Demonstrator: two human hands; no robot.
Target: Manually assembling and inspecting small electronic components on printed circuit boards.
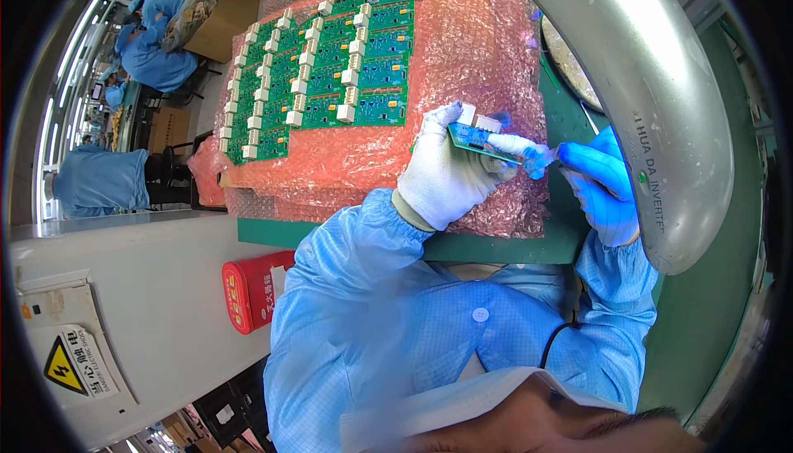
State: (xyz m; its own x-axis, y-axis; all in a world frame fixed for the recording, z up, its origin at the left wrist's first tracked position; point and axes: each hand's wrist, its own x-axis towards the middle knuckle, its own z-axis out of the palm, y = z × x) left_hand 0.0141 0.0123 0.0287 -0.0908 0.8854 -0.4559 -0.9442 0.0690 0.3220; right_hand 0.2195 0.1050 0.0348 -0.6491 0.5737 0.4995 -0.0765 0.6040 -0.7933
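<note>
My left hand, in a white glove, grips a small green circuit board with white block connectors on its upper side. The board is tilted and lies under bluish light. Close to its right end, my right hand, also gloved, has its thumb and forefinger pinched together. Between those fingers and my left fingertip is a small pale, wrinkled bit I cannot identify. Several like circuit boards, with white connectors in rows, lie beyond my left hand on pink bubble wrap.
A large grey lamp housing arches over my right hand. The green tabletop shows around the wrap. A round dish sits partly behind the lamp. At left are a red box and a light grey cabinet; people in blue work beyond.
</note>
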